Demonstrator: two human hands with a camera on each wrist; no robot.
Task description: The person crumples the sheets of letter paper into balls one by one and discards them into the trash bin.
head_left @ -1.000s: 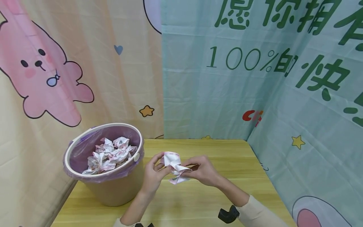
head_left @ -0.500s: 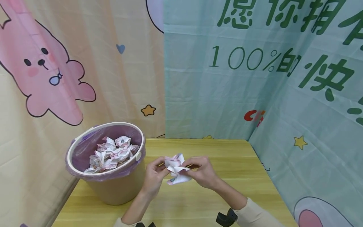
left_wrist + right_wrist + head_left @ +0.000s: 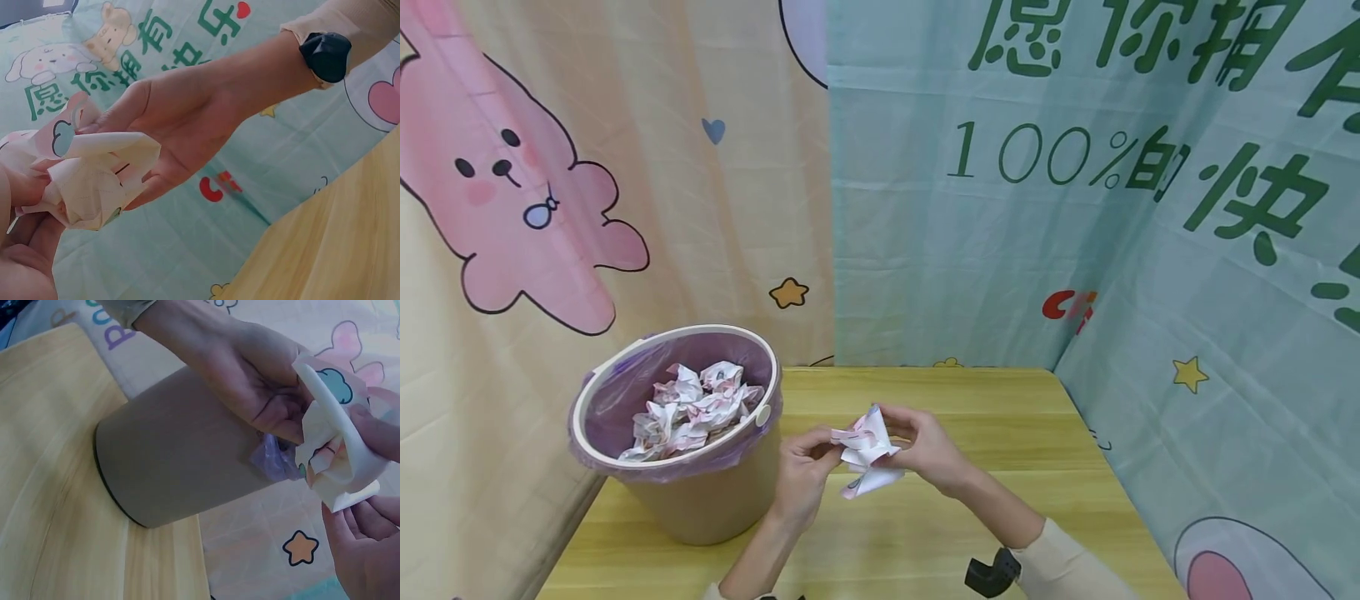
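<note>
A crumpled sheet of printed paper [image 3: 868, 446], white with pink and bluish marks, is held between both hands above the table. My left hand [image 3: 803, 471] pinches its left side between thumb and fingers. On the right side my right hand [image 3: 928, 450] grips it, thumb below and fingers curled behind. The left wrist view shows the paper [image 3: 94, 178] folded and creased, with a cloud outline printed on it. In the right wrist view the paper [image 3: 337, 444] hides some of the fingertips.
To the left stands a beige bin [image 3: 707, 504] lined with a purple bag [image 3: 602, 417]. Several crumpled papers [image 3: 700, 408] lie inside it. The wooden table [image 3: 985, 533] ends at printed curtains [image 3: 940, 250] behind and on the right.
The paper has been turned and bunched between the hands; its upper part now points up as a peak. The right fingers have shifted up and left around it. The bin stays put.
</note>
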